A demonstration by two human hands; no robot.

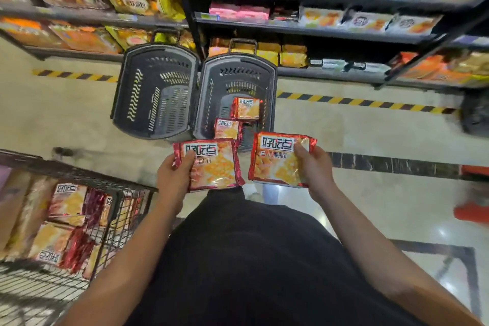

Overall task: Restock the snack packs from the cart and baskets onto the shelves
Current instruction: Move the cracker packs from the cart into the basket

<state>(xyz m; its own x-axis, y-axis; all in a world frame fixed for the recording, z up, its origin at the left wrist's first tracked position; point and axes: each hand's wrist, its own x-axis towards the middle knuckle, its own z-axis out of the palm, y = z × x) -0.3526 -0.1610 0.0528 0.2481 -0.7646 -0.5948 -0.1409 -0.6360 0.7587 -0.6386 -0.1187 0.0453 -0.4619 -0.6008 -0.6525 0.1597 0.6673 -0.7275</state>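
The left hand [173, 174] holds one red snack pack [211, 165] by its left edge, thumb laid over the front and fingers curled behind, so the grip is clamped on the pack. The right hand [315, 167] holds a second red pack [277, 159] by its right edge in the same way, thumb on the printed face, grip clamped on it. Both packs are held face up in front of the person's body, side by side and slightly apart, above the near end of two dark baskets on the floor. The right basket [211, 92] has two more red packs [246, 108] lying in its near part, one partly over the other. The left basket [156, 92] stands touching it, its slotted bottom showing. At the near left is a wire cart [127, 209] holding more of the same red packs [67, 200] and some tan bags. Beyond the baskets, at the far side, dark shelves [317, 32] carry rows of packaged snacks, and a yellow-and-black striped strip [365, 103] runs along the floor in front of them.
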